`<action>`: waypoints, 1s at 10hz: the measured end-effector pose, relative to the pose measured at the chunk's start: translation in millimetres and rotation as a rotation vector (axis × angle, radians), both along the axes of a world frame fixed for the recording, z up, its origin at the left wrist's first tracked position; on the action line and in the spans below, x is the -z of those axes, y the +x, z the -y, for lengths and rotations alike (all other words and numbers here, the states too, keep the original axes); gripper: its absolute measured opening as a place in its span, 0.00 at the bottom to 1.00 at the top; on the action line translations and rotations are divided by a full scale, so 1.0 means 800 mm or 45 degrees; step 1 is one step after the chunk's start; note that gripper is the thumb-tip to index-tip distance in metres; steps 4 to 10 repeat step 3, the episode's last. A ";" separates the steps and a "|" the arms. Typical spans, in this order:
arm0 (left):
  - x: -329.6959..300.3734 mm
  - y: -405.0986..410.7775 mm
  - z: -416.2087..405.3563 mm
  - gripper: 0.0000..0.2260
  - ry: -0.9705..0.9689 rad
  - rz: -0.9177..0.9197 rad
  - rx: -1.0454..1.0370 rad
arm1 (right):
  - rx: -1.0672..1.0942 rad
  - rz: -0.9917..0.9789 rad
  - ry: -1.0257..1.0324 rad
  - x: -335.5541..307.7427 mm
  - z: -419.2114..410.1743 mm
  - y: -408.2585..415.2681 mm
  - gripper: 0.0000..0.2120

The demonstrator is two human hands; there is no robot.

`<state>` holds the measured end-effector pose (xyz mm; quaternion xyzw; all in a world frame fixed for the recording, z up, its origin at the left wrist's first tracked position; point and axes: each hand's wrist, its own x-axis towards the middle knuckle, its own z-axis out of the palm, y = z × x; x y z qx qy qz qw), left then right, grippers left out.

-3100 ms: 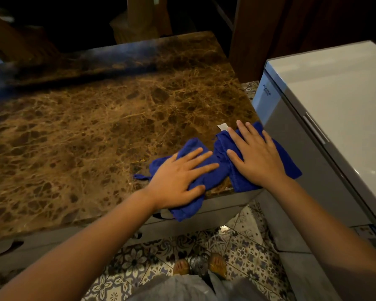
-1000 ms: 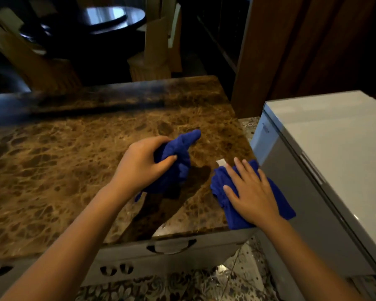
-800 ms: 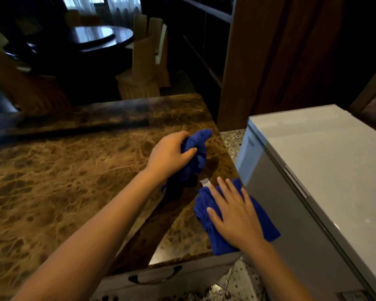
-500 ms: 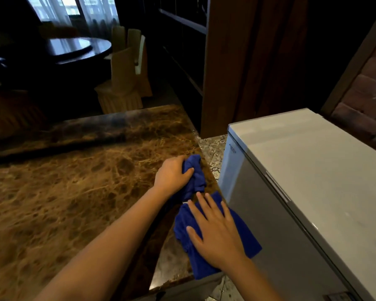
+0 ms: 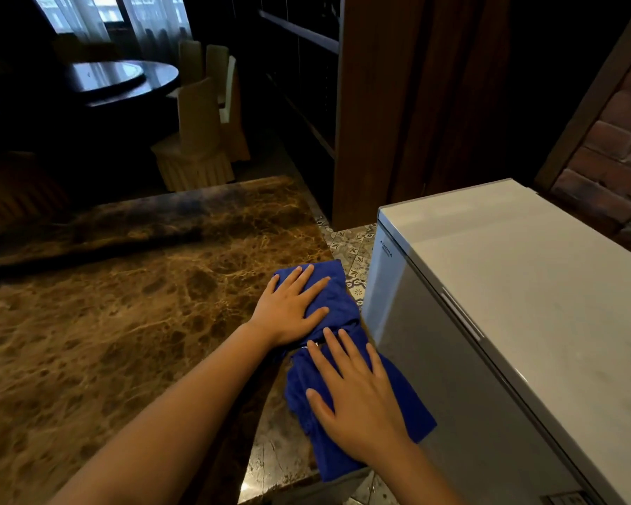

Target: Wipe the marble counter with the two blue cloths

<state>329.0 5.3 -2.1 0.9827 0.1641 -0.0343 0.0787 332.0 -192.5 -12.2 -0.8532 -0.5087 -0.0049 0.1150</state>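
The brown marble counter [image 5: 124, 322] fills the left and centre of the head view. Two blue cloths lie along its right edge. The far blue cloth [image 5: 334, 286] is spread flat, and my left hand [image 5: 292, 308] presses on it with fingers spread. The near blue cloth [image 5: 401, 399] hangs partly over the counter's right edge, with my right hand [image 5: 357, 399] flat on top of it. The two cloths touch between my hands.
A white chest freezer [image 5: 518, 308] stands right beside the counter, leaving a narrow gap over patterned floor tiles [image 5: 354, 249]. A wooden pillar [image 5: 372, 103] rises behind. Covered chairs [image 5: 197, 140] and a dark round table [image 5: 106, 78] sit beyond the counter's far edge.
My left hand, which held its cloth bunched and lifted, has set it down near the right edge and flattened on it. The right hand stayed flat on its cloth. The view turned right.
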 end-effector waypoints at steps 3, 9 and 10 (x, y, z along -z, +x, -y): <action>-0.010 -0.012 0.000 0.29 -0.175 0.224 -0.134 | -0.009 0.039 0.009 0.004 0.000 0.001 0.26; -0.010 -0.012 0.000 0.29 -0.175 0.224 -0.134 | -0.009 0.039 0.009 0.004 0.000 0.001 0.26; -0.010 -0.012 0.000 0.29 -0.175 0.224 -0.134 | -0.009 0.039 0.009 0.004 0.000 0.001 0.26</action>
